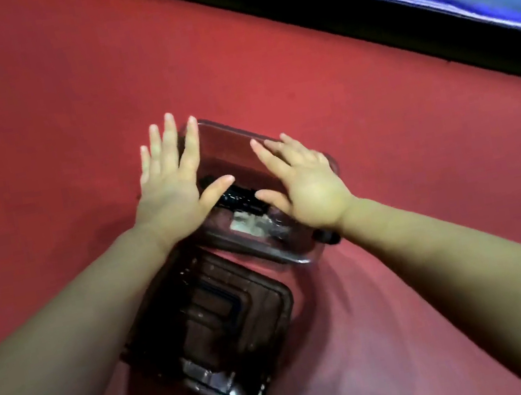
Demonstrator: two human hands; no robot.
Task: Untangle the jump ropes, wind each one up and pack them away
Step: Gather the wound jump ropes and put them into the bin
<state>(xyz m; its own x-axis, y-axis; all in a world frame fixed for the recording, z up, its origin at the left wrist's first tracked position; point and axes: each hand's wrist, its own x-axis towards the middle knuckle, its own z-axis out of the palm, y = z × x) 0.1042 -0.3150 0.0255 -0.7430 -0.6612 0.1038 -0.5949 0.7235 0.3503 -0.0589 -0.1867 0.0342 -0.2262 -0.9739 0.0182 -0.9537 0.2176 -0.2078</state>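
Left hand (171, 192), right hand (305, 185) flat, fingers straight, pressing clear box (229, 147); black rope (240, 197) inside; 2nd container (214, 337) nearer.

red surface (43, 96) open left and right; far box (229, 147), near box (232, 324) block centre; black border (357, 6) upper right.
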